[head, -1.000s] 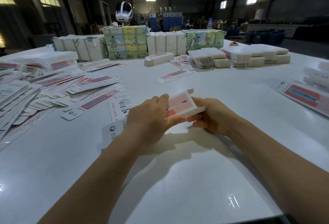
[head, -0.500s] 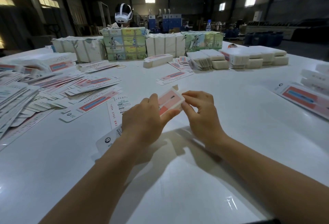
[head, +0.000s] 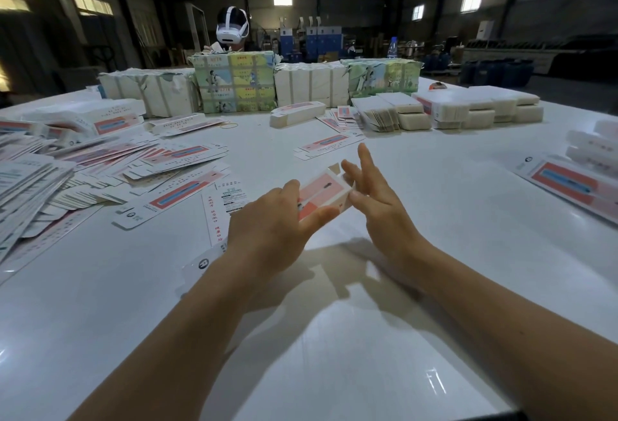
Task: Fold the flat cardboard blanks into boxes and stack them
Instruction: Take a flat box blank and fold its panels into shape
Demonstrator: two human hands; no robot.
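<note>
A small pink-and-white cardboard box [head: 321, 190] is held a little above the white table [head: 334, 370], half formed, with a small flap sticking up at its far end. My left hand [head: 272, 230] grips its near end, thumb along the side. My right hand [head: 374, 200] has its fingers stretched out straight and presses the box's right end near the flap. Flat pink-and-white blanks [head: 177, 193] lie spread on the table to the left. Folded white boxes [head: 582, 144] are stacked at the far right.
Bundles of white blanks [head: 468, 109] and wrapped printed packs [head: 234, 82] line the far side. More blanks lie at the right [head: 565, 183] and in the middle [head: 329, 144]. A person with a white headset [head: 231, 29] sits behind the packs.
My right hand went from cupping the box's right end, to pinching the end flap, to straight fingers against that end. The box tilted up slightly and stayed in my left hand.
</note>
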